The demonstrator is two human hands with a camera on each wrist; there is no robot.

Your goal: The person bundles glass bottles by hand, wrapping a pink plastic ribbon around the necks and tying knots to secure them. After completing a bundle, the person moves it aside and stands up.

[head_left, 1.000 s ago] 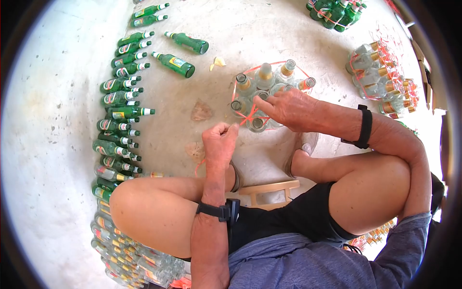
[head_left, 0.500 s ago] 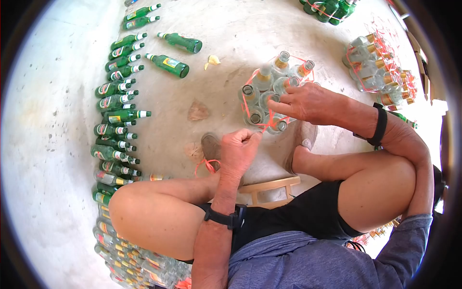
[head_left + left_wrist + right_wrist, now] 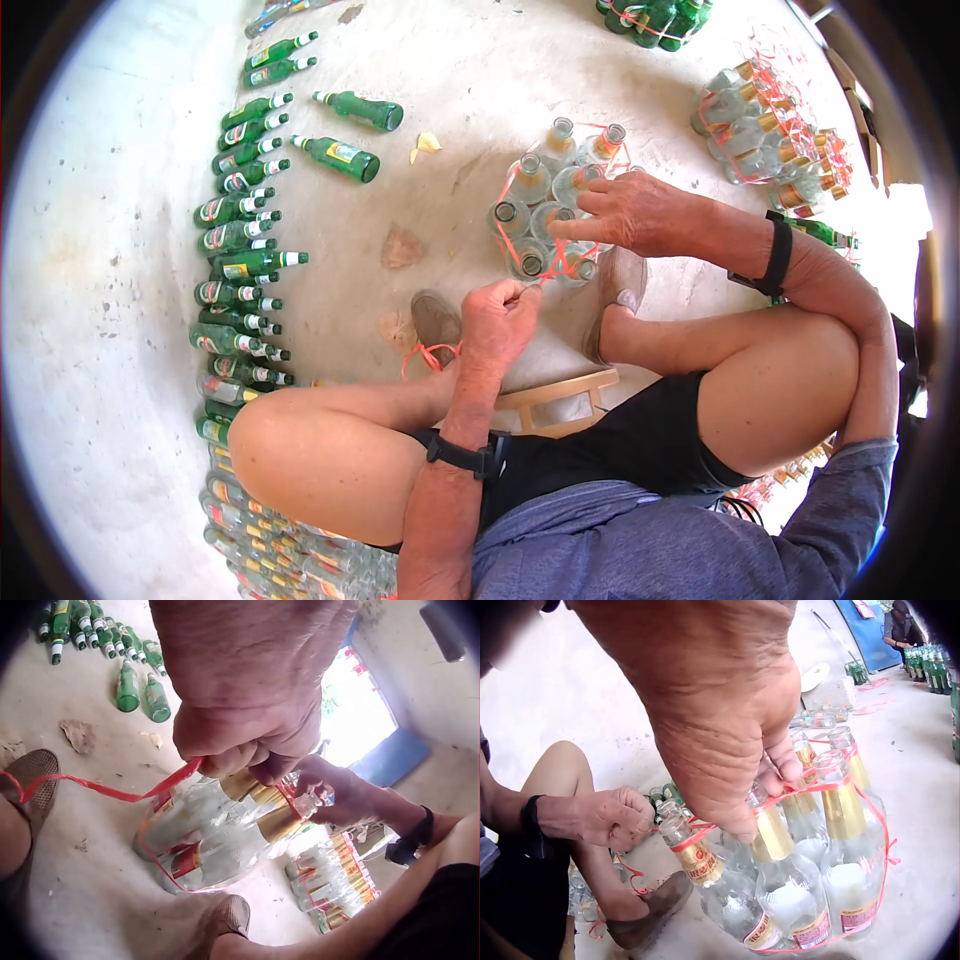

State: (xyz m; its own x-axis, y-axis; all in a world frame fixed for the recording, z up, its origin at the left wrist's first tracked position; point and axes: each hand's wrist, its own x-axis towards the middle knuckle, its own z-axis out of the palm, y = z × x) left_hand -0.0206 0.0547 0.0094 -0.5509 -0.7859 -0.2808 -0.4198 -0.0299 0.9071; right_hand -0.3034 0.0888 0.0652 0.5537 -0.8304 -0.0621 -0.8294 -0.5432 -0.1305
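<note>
Clear glass bottles with gold necks stand upright in a cluster, with red strap running round their necks and bodies. My left hand pinches the strap at the cluster's near side, its fingers curled; a loose end trails from it. Over the bottle tops, my right hand has thumb and fingers round one bottle's neck, by the strap there. Its palm hides part of that neck in the right wrist view.
Green bottles lie in a long row at left, two more beside it. Strapped clear bottles and a green bundle are at upper right. Feet in shoes flank a wooden stool. Another person is in the background.
My left hand has moved right and down, still pinching the strap. The right hand has shifted slightly right and stays at the bottle necks. The trailing strap lies over the shoe.
</note>
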